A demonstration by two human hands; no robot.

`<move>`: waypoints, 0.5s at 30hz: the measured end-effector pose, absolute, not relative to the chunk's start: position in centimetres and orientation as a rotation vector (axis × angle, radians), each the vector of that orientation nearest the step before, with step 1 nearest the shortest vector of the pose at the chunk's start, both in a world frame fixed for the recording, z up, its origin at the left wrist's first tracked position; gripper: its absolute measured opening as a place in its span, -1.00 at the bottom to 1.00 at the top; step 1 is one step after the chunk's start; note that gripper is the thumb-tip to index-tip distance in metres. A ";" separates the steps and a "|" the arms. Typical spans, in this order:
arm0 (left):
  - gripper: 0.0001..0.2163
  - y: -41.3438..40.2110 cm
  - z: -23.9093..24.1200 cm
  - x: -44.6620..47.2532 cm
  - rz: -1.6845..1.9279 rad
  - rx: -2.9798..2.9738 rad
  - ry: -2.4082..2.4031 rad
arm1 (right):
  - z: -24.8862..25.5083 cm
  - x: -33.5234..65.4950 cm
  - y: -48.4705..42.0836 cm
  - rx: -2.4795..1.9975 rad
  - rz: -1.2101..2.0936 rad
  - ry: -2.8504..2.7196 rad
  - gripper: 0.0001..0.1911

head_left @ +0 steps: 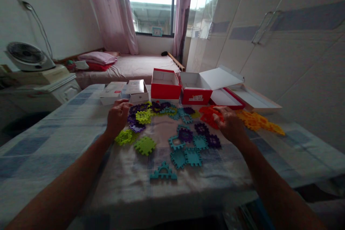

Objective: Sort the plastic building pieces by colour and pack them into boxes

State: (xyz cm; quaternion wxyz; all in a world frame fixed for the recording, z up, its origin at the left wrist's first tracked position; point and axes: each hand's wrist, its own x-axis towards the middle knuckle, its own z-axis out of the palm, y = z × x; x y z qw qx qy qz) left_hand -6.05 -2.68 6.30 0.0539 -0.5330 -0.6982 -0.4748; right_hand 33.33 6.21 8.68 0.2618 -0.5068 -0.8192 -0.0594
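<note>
My left hand [118, 115] is at the left edge of a pile of notched plastic building pieces, its fingers stretched out beside the purple pieces [132, 116]. Nothing shows in it. My right hand [229, 119] rests at the red-orange pieces [208, 115], with thumb and fingers apart; its fingertips partly cover them. Between my hands lie lime-green pieces [145, 146], turquoise pieces [193, 156] and more purple pieces [214, 141]. A turquoise triangular piece [163, 172] is nearest to me. To the right of my right hand are yellow-orange pieces [250, 120].
Behind the pieces stand two white boxes, a red open box [165, 90], a second red box [196, 96] with its lid raised, and shallow lids [258, 99]. A checked cloth [121, 190] covers the table. Beyond are a bed [145, 65], a fan [28, 55] and a wardrobe.
</note>
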 end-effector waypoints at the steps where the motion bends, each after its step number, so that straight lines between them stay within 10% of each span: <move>1: -0.63 -3.0 7.1 -4.7 -1.422 -1.694 -2.060 | 8.6 33.5 5.2 -1.381 -0.081 -2.244 -0.64; 15: -0.71 -3.9 5.1 9.2 -0.786 -2.716 -1.675 | 5.2 35.8 1.5 -1.503 0.361 -2.364 -0.78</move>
